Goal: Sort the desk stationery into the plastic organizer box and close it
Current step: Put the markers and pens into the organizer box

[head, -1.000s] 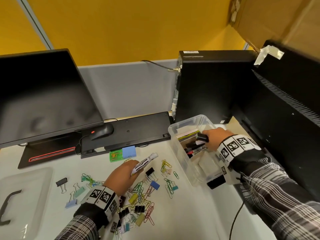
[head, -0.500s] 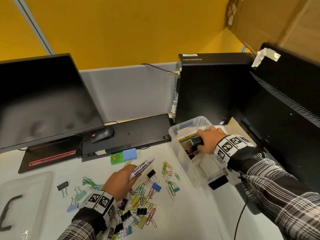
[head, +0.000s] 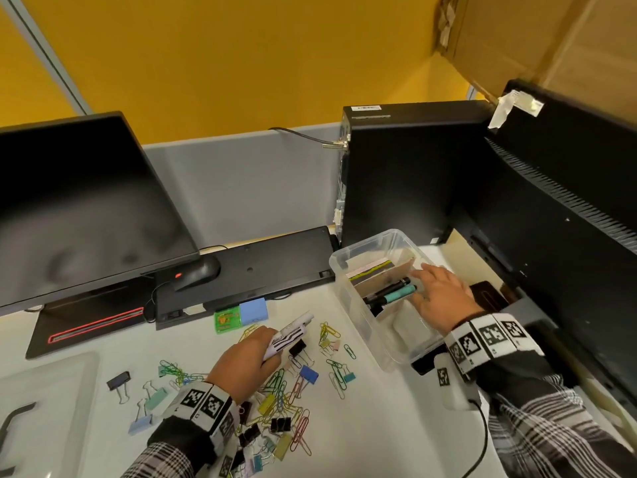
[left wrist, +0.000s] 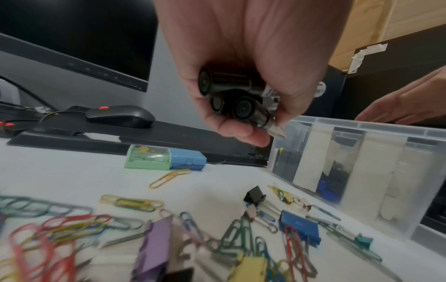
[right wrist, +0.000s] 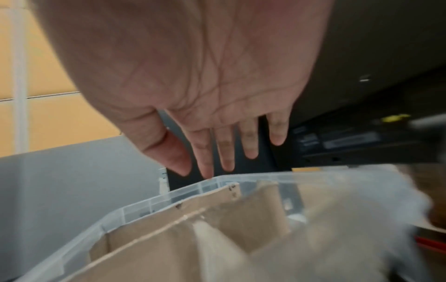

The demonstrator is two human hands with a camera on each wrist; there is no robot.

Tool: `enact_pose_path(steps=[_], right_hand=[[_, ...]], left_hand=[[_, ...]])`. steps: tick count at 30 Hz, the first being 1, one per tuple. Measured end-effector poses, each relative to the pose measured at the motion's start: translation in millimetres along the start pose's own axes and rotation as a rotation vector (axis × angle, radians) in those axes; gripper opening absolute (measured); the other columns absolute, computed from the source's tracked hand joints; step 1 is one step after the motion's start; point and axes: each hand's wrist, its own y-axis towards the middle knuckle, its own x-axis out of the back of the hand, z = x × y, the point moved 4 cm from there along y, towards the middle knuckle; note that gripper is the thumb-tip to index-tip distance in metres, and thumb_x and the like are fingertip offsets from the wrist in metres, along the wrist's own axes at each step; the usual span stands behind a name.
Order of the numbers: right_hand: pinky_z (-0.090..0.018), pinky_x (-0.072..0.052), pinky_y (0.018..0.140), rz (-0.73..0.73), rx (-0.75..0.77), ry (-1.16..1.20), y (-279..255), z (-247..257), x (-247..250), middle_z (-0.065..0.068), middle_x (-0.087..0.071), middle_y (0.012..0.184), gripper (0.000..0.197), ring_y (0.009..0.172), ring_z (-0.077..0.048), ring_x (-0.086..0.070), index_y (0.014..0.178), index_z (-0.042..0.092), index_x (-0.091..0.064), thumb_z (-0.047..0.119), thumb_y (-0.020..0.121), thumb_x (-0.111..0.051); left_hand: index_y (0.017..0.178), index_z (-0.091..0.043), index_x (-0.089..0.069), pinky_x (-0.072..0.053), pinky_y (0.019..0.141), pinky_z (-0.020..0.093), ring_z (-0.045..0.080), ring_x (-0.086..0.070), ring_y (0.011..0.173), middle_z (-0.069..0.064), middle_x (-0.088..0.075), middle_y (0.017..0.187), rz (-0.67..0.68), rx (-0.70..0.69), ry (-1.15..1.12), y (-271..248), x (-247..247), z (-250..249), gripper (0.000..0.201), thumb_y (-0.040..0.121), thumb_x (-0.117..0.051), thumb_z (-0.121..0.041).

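Note:
A clear plastic organizer box (head: 348, 288) (left wrist: 362, 171) (right wrist: 149, 202) with cardboard dividers (right wrist: 169, 229) stands at the right of the desk. Markers, one of them teal (head: 400, 294), lie in its middle compartment. My right hand (head: 437, 291) (right wrist: 212, 152) hovers over the box with straight, spread fingers and holds nothing. My left hand (head: 255, 353) (left wrist: 253, 118) grips a bundle of black-and-white markers (head: 289, 336) (left wrist: 231, 91) above the desk. Below it lie several coloured paper clips and binder clips (head: 289, 391) (left wrist: 217, 229).
A green and a blue small box (head: 241, 315) (left wrist: 164, 158) sit by the black keyboard (head: 248, 267). A mouse (head: 200, 270) (left wrist: 120, 116) rests on it. The monitor (head: 79, 208) is at left, a computer tower (head: 406, 174) behind the box, the clear lid (head: 44, 408) at far left.
My right hand has let go of the marker into the box and opened its fingers above it. My left hand still grips its markers, barely moved.

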Motion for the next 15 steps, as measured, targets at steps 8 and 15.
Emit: enact_pose_path(steps=[8,15], right_hand=[[-0.048,-0.013,0.118,-0.319,-0.182,0.076,-5,-31,-32,-0.004,-0.020,0.156,0.056,0.144,-0.024,-0.016,0.146,0.020,-0.023,0.041,0.095,-0.035],[-0.045,-0.021,0.116,-0.408,-0.150,0.070,-8,-31,-37,-0.004,-0.030,0.152,0.052,0.140,-0.022,-0.027,0.141,0.019,-0.034,0.040,0.094,-0.036]], left_hand=[[0.118,-0.025,-0.056,-0.047,0.077,0.031,0.017,-0.059,0.095,-0.004,-0.058,0.109,-0.123,-0.188,0.037,30,26,-84,0.030,0.096,-0.043,-0.042],[0.112,-0.025,-0.060,-0.045,0.065,0.030,0.021,-0.063,0.088,0.000,-0.068,0.102,-0.140,-0.199,0.220,89,15,-164,0.035,0.093,-0.044,-0.049]])
